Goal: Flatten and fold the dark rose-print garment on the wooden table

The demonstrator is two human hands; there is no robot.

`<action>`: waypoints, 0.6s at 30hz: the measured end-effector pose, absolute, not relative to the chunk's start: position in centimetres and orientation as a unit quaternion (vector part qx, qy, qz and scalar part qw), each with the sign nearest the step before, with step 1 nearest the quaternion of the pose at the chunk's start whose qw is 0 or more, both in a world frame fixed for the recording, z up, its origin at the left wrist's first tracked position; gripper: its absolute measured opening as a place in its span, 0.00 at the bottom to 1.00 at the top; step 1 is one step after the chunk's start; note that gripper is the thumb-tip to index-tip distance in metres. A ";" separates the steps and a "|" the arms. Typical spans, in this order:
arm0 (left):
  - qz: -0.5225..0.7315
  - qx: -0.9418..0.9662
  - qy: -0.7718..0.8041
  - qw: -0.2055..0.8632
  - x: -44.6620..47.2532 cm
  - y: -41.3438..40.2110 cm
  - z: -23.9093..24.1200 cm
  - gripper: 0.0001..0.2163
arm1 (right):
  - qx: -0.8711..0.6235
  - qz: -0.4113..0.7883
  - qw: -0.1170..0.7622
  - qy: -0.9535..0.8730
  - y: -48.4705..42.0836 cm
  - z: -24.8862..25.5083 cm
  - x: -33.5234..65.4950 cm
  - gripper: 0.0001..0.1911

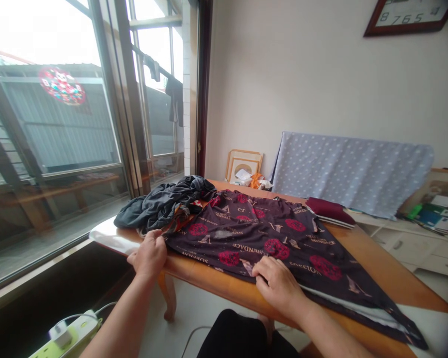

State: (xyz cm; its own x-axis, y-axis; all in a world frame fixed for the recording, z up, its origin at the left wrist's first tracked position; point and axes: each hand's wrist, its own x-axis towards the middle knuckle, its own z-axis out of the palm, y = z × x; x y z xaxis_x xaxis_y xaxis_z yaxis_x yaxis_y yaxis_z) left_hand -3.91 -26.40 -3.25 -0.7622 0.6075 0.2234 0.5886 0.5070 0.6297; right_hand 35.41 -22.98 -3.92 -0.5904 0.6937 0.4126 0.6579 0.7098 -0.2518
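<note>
A dark purple garment [254,233] with red round flowers and gold lettering lies spread over the wooden table. My left hand [149,254] grips its near left corner, fingers closed on the cloth at the table's edge. My right hand [278,284] rests on the garment's near edge, its fingers curled down against the fabric; whether they pinch the cloth is partly hidden. Along the near right side, a pale inner strip shows where the edge lifts. A heap of dark grey clothes [160,204] lies just beyond my left hand.
Folded maroon cloth [330,211] is stacked at the table's [377,258] far right. Behind it, a spotted grey-blue cloth [351,171] covers something on a white cabinet. A large window [59,124] stands at the left, and a power strip [69,338] with plugs sits low left.
</note>
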 end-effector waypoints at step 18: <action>0.322 0.437 0.825 -0.156 -0.6 -26.5 -2.5 0.17 | -0.438 0.148 0.395 -0.794 -21.7 -3.6 38.9 0.10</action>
State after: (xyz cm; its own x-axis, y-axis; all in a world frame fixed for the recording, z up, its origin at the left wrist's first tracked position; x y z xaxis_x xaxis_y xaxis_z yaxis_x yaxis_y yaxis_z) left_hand -0.63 -26.47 -2.49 -0.5692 0.6201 0.5400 0.8219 0.4102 0.3953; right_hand 38.87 -21.65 -3.56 -0.3049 0.8125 0.4969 0.5785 0.5725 -0.5810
